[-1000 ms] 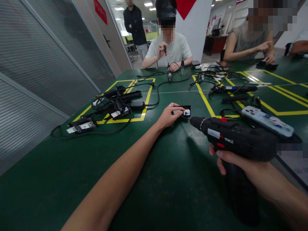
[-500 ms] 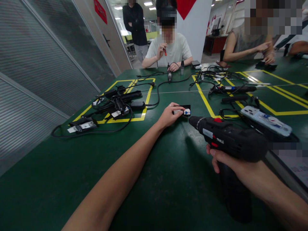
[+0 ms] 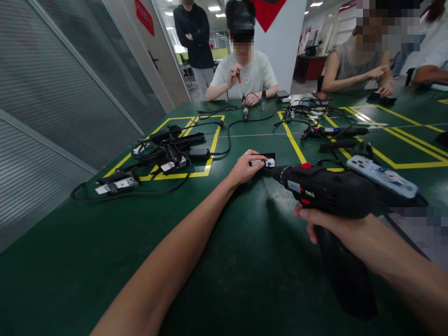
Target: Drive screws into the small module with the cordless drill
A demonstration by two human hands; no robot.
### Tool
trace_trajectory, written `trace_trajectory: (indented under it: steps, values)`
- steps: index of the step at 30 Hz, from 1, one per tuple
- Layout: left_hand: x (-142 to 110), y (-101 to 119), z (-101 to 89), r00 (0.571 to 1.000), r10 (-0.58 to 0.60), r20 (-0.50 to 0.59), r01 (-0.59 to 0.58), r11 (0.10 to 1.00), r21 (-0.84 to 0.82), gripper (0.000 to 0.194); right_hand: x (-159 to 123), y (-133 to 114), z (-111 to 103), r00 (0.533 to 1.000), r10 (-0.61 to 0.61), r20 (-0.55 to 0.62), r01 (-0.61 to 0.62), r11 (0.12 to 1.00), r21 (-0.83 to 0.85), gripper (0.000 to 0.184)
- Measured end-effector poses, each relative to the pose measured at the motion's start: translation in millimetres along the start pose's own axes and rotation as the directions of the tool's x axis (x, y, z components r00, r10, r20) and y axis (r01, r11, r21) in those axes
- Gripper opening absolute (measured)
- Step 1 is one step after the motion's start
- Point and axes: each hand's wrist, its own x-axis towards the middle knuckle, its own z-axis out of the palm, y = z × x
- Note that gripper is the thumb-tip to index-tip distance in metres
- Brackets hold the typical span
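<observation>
Drill (image 3: 325, 189) in matt black stands large toward the right of my view, body near level over the surface (image 3: 224, 252), nose pointing left. I make out a red part on top, another red part on the underside ahead of the handle, a pale label on the flank and white marks around the chuck. My right grip (image 3: 350, 233) is closed firmly about the top of its handle.

Just off the nose lies a small white piece (image 3: 270, 163) with a blue mark, backed by something flat and black (image 3: 269, 156). My left grip (image 3: 244, 169) reaches in from the left, fingers over the near end of that white piece; I cannot tell whether they pinch it or only press it down.

Those fingers hide part of the white piece from me. I cannot tell whether the drill's nose touches it, and any bit there is too small to see. The lettering beside the label is unreadable, the handle's lower end sinks into darkness, and both forearms run out of frame.
</observation>
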Motion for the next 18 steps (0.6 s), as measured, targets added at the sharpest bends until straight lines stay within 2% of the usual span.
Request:
trace_trajectory:
  steps: [5, 9, 15, 18]
  values:
    - [-0.4, -1.2, -0.2, 1.0, 0.011, 0.003, -0.011, 1.0, -0.006, 0.027, -17.4, -1.4, -6.0, 0.996, 0.044, 0.083, -0.033, 0.99, -0.136, 0.019]
    - [-1.8, -1.6, 1.5, 1.0, -0.014, -0.02, 0.014, 1.0, -0.006, 0.026, -22.5, 3.0, -10.1, 0.994, 0.05, 0.102, -0.023, 0.968, -0.248, 0.031]
    - [-2.9, 0.3, 0.1, 0.999, -0.033, 0.001, 0.033, 0.999, -0.024, 0.028, -17.7, 2.8, -15.4, 0.988, 0.058, 0.146, -0.029, 0.982, -0.189, 0.031]
    - [-2.6, -2.3, -1.1, 0.999, -0.051, 0.006, 0.051, 0.998, -0.046, 0.034, -19.1, -1.2, -15.7, 0.986, 0.073, 0.151, -0.04, 0.976, -0.213, 0.039]
